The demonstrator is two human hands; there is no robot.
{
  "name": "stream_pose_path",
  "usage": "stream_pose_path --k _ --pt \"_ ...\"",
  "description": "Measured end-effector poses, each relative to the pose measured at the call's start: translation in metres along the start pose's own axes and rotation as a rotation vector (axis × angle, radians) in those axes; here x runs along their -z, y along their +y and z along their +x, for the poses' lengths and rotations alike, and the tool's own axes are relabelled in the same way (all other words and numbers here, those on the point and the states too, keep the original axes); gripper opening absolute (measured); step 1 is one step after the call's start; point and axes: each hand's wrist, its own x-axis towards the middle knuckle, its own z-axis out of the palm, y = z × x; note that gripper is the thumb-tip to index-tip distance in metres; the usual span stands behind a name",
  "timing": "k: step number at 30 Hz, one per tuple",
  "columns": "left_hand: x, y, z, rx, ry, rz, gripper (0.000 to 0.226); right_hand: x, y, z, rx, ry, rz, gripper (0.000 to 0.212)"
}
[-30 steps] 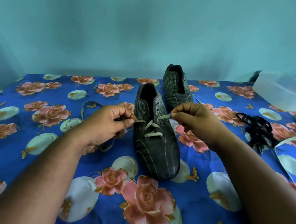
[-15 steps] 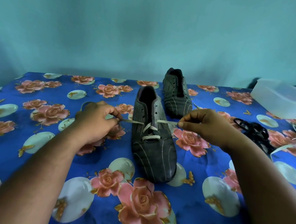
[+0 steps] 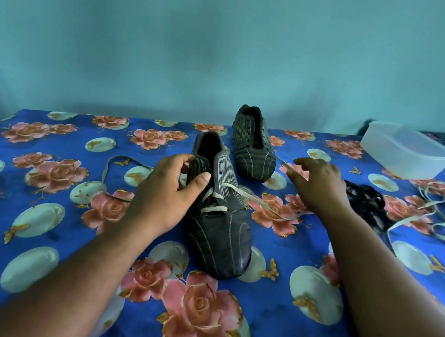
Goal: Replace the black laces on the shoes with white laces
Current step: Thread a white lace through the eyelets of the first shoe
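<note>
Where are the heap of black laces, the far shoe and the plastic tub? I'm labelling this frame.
heap of black laces [image 3: 366, 202], head view, on the middle of the tangle.
far shoe [image 3: 254, 154], head view, on its toe end.
plastic tub [image 3: 411, 165], head view, on its near side wall.

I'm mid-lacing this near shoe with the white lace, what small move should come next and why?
Probably pinch the loose lace end with the right hand: that hand hovers open beside it, only the lowest eyelets of the near shoe are threaded, and the left hand steadies it.
</note>
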Motion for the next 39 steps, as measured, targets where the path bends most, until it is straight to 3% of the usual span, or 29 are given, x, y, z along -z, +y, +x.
stream_pose_path --k 2,4,8,11,15,19,22,24,28,33,39 --pt "-0.002 0.004 -0.001 0.032 0.005 -0.008 0.083 -0.008 0.000 0.003 -0.002 -0.115 -0.111 0.053" --pt "-0.002 0.006 -0.001 0.052 0.008 -0.041 0.086 -0.011 -0.005 0.001 0.017 -0.171 -0.198 0.046" --pt "-0.001 0.006 -0.002 0.045 0.014 -0.151 0.053 -0.010 -0.005 0.001 0.026 -0.056 -0.181 0.030" --pt "-0.001 0.006 -0.001 0.058 -0.001 -0.217 0.040 -0.010 -0.006 0.000 0.006 -0.033 -0.184 0.042" --pt "0.000 0.004 0.000 0.053 -0.070 -0.300 0.036 -0.013 -0.008 -0.001 0.038 -0.040 -0.223 0.023" --pt "0.000 -0.003 0.002 0.071 -0.075 -0.327 0.059 -0.006 -0.015 -0.008 0.033 -0.070 -0.124 0.008" --pt "-0.002 -0.008 0.005 0.083 -0.098 -0.314 0.099 0.009 -0.030 -0.020 0.026 -0.012 0.167 0.011" --pt "0.000 -0.006 0.005 0.008 -0.138 -0.198 0.107 0.019 -0.049 -0.031 0.104 0.057 0.400 0.009" --pt "0.003 -0.001 0.009 -0.130 -0.203 0.023 0.083 0.017 -0.091 -0.059 0.377 -0.024 0.730 0.010" --pt "0.002 -0.002 0.009 -0.182 -0.231 -0.081 0.068 -0.003 -0.102 -0.061 0.538 -0.165 0.549 0.031" --pt "0.008 -0.001 0.009 -0.116 -0.257 -0.266 0.046 0.007 -0.095 -0.061 0.527 -0.069 0.448 0.016"
